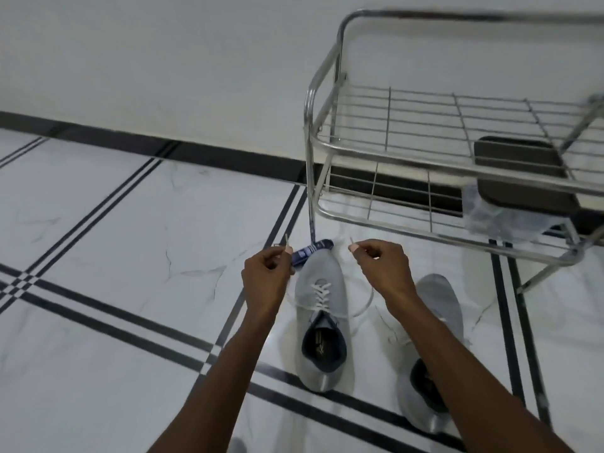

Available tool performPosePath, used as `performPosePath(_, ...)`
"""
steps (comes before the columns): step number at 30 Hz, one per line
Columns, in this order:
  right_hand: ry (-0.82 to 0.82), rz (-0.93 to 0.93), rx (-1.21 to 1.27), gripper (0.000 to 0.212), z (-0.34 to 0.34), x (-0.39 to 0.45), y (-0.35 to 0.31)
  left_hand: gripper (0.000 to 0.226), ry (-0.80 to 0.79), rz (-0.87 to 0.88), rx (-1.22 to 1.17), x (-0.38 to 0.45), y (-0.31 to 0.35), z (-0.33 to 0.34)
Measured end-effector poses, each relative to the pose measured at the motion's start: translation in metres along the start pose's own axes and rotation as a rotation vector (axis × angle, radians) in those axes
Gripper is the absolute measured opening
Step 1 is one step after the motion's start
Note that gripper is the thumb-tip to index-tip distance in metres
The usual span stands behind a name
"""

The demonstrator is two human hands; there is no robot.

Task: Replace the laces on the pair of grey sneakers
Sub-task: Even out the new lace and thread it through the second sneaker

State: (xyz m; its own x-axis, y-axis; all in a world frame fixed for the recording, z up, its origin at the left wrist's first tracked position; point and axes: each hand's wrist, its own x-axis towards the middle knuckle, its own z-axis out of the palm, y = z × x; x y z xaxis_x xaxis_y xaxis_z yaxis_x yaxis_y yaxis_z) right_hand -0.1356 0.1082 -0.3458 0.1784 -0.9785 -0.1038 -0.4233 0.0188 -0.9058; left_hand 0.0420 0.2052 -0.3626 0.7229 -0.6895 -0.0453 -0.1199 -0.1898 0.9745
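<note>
Two grey sneakers stand on the tiled floor, toes pointing away from me. The left sneaker (322,318) carries a white lace (321,294) threaded in a criss-cross through its eyelets. My left hand (266,276) pinches one end of that lace, held up to the left of the toe. My right hand (384,268) pinches the other end to the right of the toe, and the lace loops down from it to the shoe. The right sneaker (434,354) lies partly under my right forearm, with a loose white lace (400,338) beside it.
A dark blue patterned bundle (310,251) lies on the floor just beyond the left sneaker's toe. A steel wire shoe rack (425,165) stands at the right against the wall, with a dark tray (519,171) and a clear plastic bag (490,214) on it.
</note>
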Motion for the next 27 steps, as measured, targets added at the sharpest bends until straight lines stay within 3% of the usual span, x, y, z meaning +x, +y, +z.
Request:
performPosePath(5,-0.276,0.104,-0.169,0.055,0.018,-0.013,0.056,0.034,-0.073,0.023,0.211,-0.021,-0.054,0.008)
performPosePath(11,-0.469,-0.021,-0.384,0.004,0.029,-0.031,0.088,0.018,-0.313,0.171,0.482,-0.045,-0.102,0.017)
performPosePath(17,-0.426,-0.094,-0.386,0.01,0.032,-0.04,0.096,0.007,-0.246,0.12,0.489,-0.054,-0.106,0.015)
performPosePath(21,-0.401,-0.17,-0.509,0.016,0.035,-0.044,0.105,0.012,-0.27,0.207,0.81,-0.053,-0.102,0.013)
performPosePath(23,-0.388,-0.158,-0.604,0.02,0.036,-0.047,0.112,0.014,-0.316,0.164,0.911,-0.057,-0.104,0.014)
performPosePath(25,-0.413,-0.151,-0.642,0.023,0.035,-0.048,0.117,0.022,-0.357,0.074,0.873,-0.062,-0.107,0.013)
performPosePath(27,-0.474,-0.089,-0.547,0.027,0.029,-0.045,0.11,0.027,-0.357,0.006,0.685,-0.058,-0.104,0.005)
